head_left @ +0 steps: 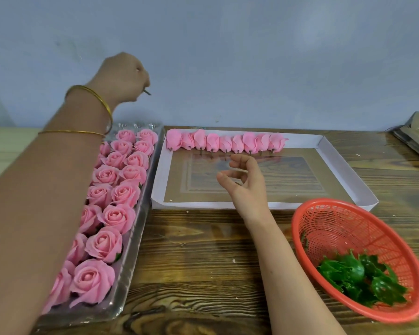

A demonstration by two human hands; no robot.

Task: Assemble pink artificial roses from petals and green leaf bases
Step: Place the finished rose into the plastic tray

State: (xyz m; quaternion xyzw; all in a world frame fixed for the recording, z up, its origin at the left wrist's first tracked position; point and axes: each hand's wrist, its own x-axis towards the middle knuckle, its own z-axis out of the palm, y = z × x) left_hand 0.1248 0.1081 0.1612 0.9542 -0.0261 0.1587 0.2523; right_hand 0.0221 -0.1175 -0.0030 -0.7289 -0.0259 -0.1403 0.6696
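Along the left edge of the wooden surface [203, 262], a clear plastic tray [133, 250] holds finished pink roses [105, 175] standing face up in close rows. Above it the left arm is raised, two gold bangles [92, 95] on the wrist. The left hand [121, 76] is closed in a fist in front of the grey wall [252, 56], with a short dark stub [147, 92] poking out from its pinched fingers. Just beside the tray sits a shallow white box [160, 180], where a row of pink rose heads [225, 142] lies on its side along the far edge, short stems pointing toward the person. The right hand [244, 180] hovers over the box near that row, fingers loosely curled and spread from the thumb, holding nothing. Nearer, on the right, a red mesh basket [336, 228] sits tilted on the surface with green leaf bases [358, 279] heaped in its low side
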